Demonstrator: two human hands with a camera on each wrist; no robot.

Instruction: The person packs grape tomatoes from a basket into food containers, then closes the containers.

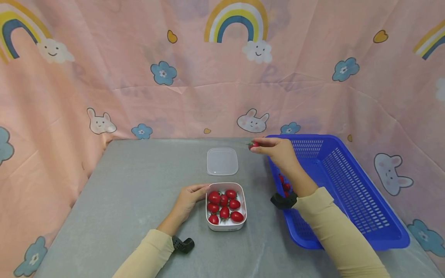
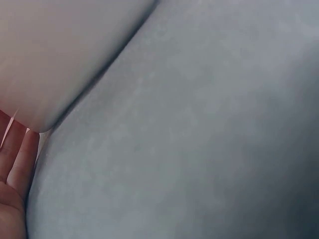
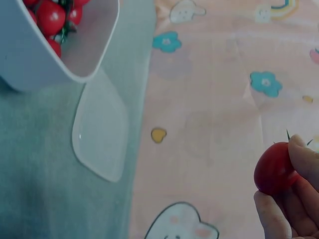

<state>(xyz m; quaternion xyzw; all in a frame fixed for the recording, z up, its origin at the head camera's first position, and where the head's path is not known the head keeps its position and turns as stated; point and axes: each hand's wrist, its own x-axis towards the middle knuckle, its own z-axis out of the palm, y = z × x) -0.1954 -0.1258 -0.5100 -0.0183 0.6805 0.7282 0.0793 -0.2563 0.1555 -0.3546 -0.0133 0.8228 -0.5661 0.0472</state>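
Note:
My right hand (image 1: 276,150) pinches a cherry tomato (image 3: 275,169) with a green stem between thumb and fingertips, raised beside the far left corner of the blue basket (image 1: 354,181). A square white plastic box (image 1: 226,227) stands in front of me, with several red cherry tomatoes (image 1: 224,212) in one layer inside. At its far left corner, my left hand (image 1: 185,200) rests against the outer wall with fairly straight fingers. The left wrist view shows those fingers (image 2: 22,164) along the box side. More tomatoes (image 1: 286,187) lie in the basket, partly hidden by my right wrist.
Behind the box, a clear square lid (image 1: 222,162) lies flat on the grey tabletop (image 1: 139,181). A pink printed curtain (image 1: 194,100) hangs at the back and both sides. The basket's raised rim runs along the right.

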